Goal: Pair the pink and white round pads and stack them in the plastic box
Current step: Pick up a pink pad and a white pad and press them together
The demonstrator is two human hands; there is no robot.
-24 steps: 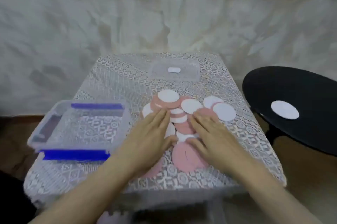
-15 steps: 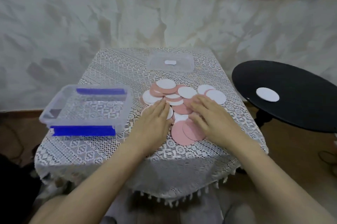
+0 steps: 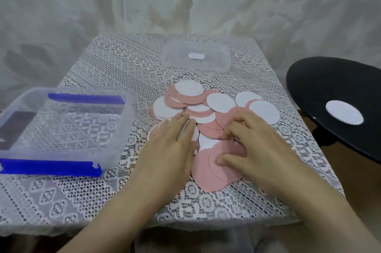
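A loose heap of pink and white round pads [image 3: 208, 108] lies in the middle of the lace-covered table [image 3: 115, 71]. The clear plastic box [image 3: 125, 129] with blue clips stands at the left, with no pads in it. My left hand [image 3: 171, 145] rests flat on the heap's left side, fingers straight and covering some pads. My right hand [image 3: 255, 149] lies on the heap's right side with its fingers curled. Its fingertips and thumb pinch a large pink pad [image 3: 208, 172] at the front of the heap.
The box's clear lid [image 3: 218, 63] lies at the back of the table. A black round stool [image 3: 321, 92] stands to the right of the table with one white pad [image 3: 344, 115] on it. A pale draped cloth hangs behind.
My right hand's fingers have curled from flat onto the front pink pad. My left hand stays flat on the heap. The view has shifted a little.
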